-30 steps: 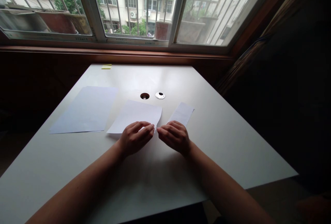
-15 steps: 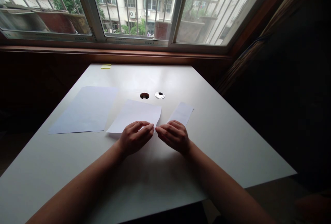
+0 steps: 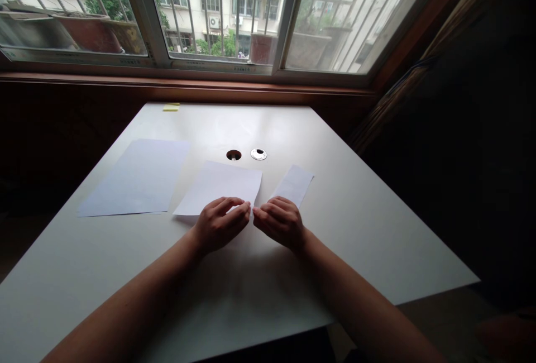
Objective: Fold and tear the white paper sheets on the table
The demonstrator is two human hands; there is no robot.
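My left hand [image 3: 223, 224] is closed with the fingertips together at the near right corner of a white sheet of paper [image 3: 221, 183]. The sheet's near edge is raised a little off the table and throws a shadow. Just right of that corner, my right hand [image 3: 280, 219] is closed in a pinch, its fingertips almost meeting those of my left hand. What the right fingertips hold, if anything, is hidden. Behind the right hand lies a narrow strip of white paper [image 3: 294, 183], its near end covered by the knuckles.
A larger stack of white paper [image 3: 136, 178] lies at the left of the white table [image 3: 368, 246]. Farther back are a round cable hole [image 3: 233, 155] and its loose cover [image 3: 258, 154]. A yellow slip [image 3: 171, 107] sits at the far edge, below a barred window [image 3: 221, 11].
Both hands stay in nearly the same place at the paper's corner. The right fingertips have shifted very slightly; the papers lie as before.
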